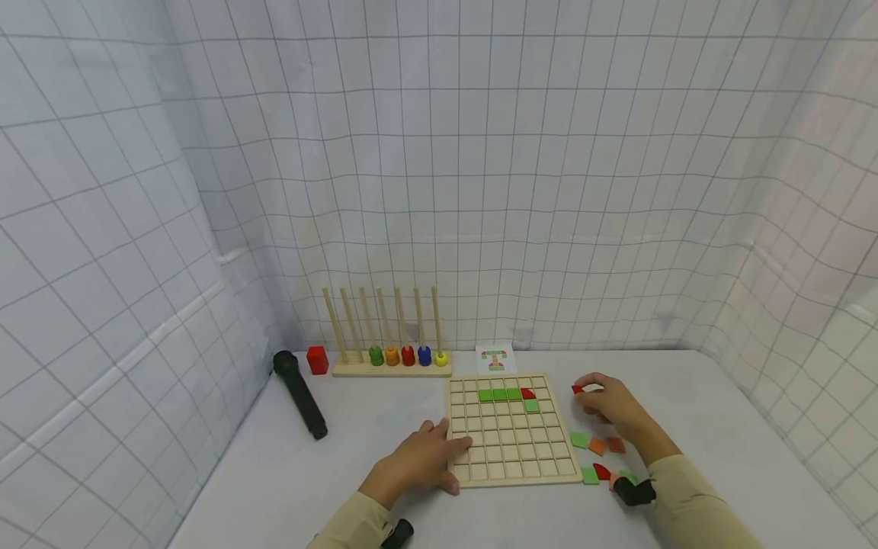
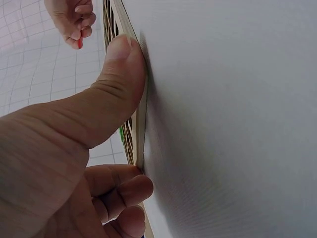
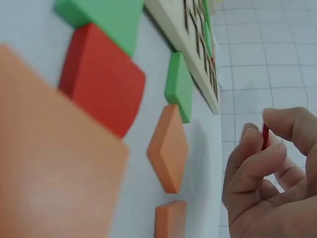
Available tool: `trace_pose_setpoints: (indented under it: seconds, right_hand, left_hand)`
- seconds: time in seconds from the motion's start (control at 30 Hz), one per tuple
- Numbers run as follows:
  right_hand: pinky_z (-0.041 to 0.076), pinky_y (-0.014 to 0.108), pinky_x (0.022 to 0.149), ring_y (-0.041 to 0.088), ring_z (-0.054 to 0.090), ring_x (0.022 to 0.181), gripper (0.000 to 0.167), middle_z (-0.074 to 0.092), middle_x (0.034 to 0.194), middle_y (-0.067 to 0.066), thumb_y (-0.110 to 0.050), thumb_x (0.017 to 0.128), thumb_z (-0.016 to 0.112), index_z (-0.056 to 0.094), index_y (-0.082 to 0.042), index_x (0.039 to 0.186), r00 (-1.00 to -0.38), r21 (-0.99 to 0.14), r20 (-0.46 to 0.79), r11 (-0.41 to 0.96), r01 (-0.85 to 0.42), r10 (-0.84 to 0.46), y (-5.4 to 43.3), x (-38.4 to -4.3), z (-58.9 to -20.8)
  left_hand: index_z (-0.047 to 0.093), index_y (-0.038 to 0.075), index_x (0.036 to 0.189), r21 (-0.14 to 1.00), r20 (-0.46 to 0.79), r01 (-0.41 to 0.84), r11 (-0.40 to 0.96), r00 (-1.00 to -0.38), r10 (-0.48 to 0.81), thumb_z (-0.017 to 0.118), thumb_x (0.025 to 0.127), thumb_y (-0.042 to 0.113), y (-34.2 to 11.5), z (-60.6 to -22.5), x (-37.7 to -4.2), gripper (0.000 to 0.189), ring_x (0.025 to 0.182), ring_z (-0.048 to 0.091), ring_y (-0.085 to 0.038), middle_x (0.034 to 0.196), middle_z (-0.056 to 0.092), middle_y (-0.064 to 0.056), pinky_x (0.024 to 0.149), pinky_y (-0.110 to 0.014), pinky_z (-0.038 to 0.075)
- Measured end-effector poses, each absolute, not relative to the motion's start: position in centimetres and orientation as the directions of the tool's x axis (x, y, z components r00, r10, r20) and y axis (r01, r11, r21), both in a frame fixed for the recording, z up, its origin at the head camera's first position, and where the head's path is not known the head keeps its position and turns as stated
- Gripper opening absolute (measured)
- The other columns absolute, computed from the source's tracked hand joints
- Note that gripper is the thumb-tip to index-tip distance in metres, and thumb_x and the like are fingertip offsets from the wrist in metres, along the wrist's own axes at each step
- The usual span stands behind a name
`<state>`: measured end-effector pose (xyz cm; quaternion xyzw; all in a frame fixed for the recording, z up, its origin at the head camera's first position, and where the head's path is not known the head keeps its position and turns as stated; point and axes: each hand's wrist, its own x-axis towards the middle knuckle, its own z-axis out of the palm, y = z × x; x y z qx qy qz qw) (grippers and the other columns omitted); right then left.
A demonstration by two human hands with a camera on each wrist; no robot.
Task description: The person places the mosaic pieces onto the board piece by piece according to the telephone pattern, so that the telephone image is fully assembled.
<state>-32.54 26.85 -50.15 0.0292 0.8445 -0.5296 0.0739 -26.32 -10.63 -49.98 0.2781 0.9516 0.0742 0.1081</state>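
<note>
A wooden grid board (image 1: pixel 504 451) lies on the table. My left hand (image 1: pixel 421 459) holds its near left corner, the index finger over the squares; in the left wrist view the thumb (image 2: pixel 116 79) presses the board's edge. To the right of the board, my right hand (image 1: pixel 613 406) pinches a small red piece (image 3: pixel 265 136) between thumb and fingers, raised above the table. On the board, green squares (image 1: pixel 499 395) form a row that ends at a red curved piece (image 1: pixel 527 393), with another green square (image 1: pixel 531 406) below it.
Loose orange (image 1: pixel 597 447), green (image 1: pixel 579 440) and red (image 1: pixel 601 471) pieces lie right of the board. Behind it stands a pattern card (image 1: pixel 496 360). A peg stand (image 1: pixel 391 370) with coloured beads, a red block (image 1: pixel 318 360) and a black microphone-shaped object (image 1: pixel 302 396) are at the left.
</note>
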Motion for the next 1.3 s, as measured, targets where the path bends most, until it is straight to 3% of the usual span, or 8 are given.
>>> trace_pose_setpoints:
  seconds: [0.27, 0.4, 0.53, 0.8, 1.07, 1.3]
  right_hand:
    - [0.050, 0.022, 0.062, 0.011, 0.055, 0.073, 0.042, 0.060, 0.093, 0.003, -0.013, 0.101, 0.063, 0.054, -0.001, 0.139, -0.986, -0.984, -0.152, 0.106, 0.145, -0.063, 27.5, -32.5, -49.6]
    - [0.052, 0.021, 0.063, 0.011, 0.057, 0.075, 0.038, 0.062, 0.096, 0.004, -0.014, 0.101, 0.062, 0.058, -0.004, 0.137, -0.985, -0.987, -0.158, 0.024, 0.157, -0.066, 27.5, -32.5, -49.7]
    - [0.054, 0.022, 0.066, 0.012, 0.063, 0.078, 0.043, 0.067, 0.098, 0.004, -0.012, 0.102, 0.061, 0.052, 0.001, 0.142, -0.984, -0.987, -0.155, -0.020, 0.158, -0.085, 27.4, -32.6, -49.8]
    - [0.055, 0.021, 0.063, 0.012, 0.065, 0.075, 0.038, 0.069, 0.093, 0.005, -0.009, 0.102, 0.059, 0.047, 0.002, 0.136, -0.984, -0.985, -0.162, -0.048, 0.165, -0.074, 27.3, -32.5, -49.9]
    - [0.053, 0.020, 0.059, 0.010, 0.058, 0.065, 0.040, 0.067, 0.082, 0.004, -0.013, 0.099, 0.065, 0.050, 0.002, 0.133, -0.985, -0.986, -0.168, 0.025, 0.168, -0.033, 26.6, -32.8, -49.8]
    - [0.054, 0.021, 0.060, 0.010, 0.060, 0.071, 0.050, 0.065, 0.094, 0.003, -0.015, 0.097, 0.070, 0.047, 0.003, 0.138, -0.986, -0.985, -0.160, 0.066, 0.157, -0.038, 25.6, -33.3, -49.8]
  left_hand:
    - [0.056, 0.035, 0.147, 0.212, -0.171, 0.504, 0.837, -0.824, 0.540, 0.082, 0.073, 0.051, -10.7, -50.1, -26.5, 0.081, 0.133, 0.047, -0.035, 0.155, 0.044, -0.021, 0.102, -0.049, 0.047]
    - [0.055, 0.035, 0.147, 0.220, -0.179, 0.496, 0.840, -0.826, 0.534, 0.082, 0.073, 0.051, -10.7, -50.1, -26.5, 0.081, 0.136, 0.045, -0.037, 0.156, 0.044, -0.021, 0.103, -0.049, 0.047]
    - [0.055, 0.035, 0.147, 0.220, -0.187, 0.488, 0.845, -0.829, 0.527, 0.082, 0.073, 0.051, -10.6, -50.1, -26.4, 0.081, 0.136, 0.045, -0.037, 0.156, 0.043, -0.021, 0.103, -0.048, 0.047]
    - [0.056, 0.036, 0.147, 0.231, -0.191, 0.488, 0.842, -0.826, 0.531, 0.083, 0.074, 0.050, -10.5, -49.8, -26.3, 0.080, 0.133, 0.046, -0.035, 0.156, 0.044, -0.021, 0.102, -0.047, 0.047]
    - [0.056, 0.035, 0.147, 0.220, -0.182, 0.498, 0.839, -0.824, 0.537, 0.083, 0.073, 0.050, -10.5, -49.9, -26.4, 0.081, 0.135, 0.046, -0.036, 0.156, 0.044, -0.021, 0.103, -0.048, 0.047]
    - [0.056, 0.035, 0.147, 0.228, -0.180, 0.494, 0.839, -0.825, 0.535, 0.083, 0.074, 0.050, -10.5, -49.8, -26.3, 0.080, 0.135, 0.046, -0.035, 0.156, 0.044, -0.021, 0.103, -0.048, 0.047]
